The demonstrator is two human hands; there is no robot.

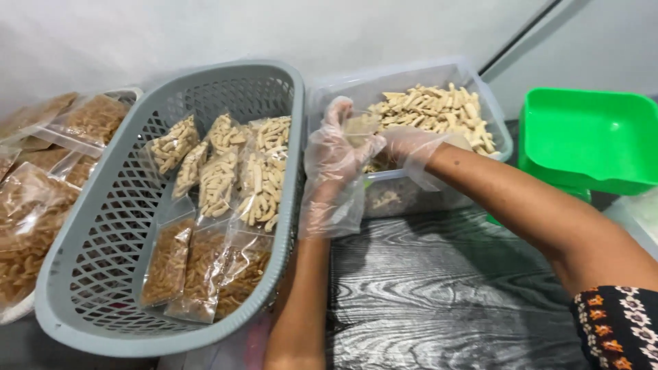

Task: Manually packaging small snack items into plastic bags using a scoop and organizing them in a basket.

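Nearest us is a patterned sleeve (620, 329) at the lower right, and from it the right forearm runs up across the dark wood-grain table (439, 288); the left forearm rises from the bottom edge beside the grey basket (89, 301). Both hands wear loose clear plastic gloves; the left hand (337, 147) is raised at the near rim of the clear tub (411, 188) and its fingers pinch the top of a small clear bag (361, 127), holding its mouth up; the right hand (415, 147) sits just beside it over the tub, fingers bunched together at the bag's mouth, though we cannot tell whether they hold any sticks.

The tub holds a heap of pale snack sticks (435, 109); the grey basket to the left carries filled bags of pale sticks (226, 171) toward the back and bags of brown sticks (205, 270) nearer us; more brown bags (27, 226) lie on a tray at far left; a green tray (589, 137) stands at the right.

As we judge it, filling goes best if we keep the bag directly over the tub, so strays fall back in; hold the mouth wide with the left fingers; feed small pinches rather than handfuls; keep the loose glove plastic out of the opening.
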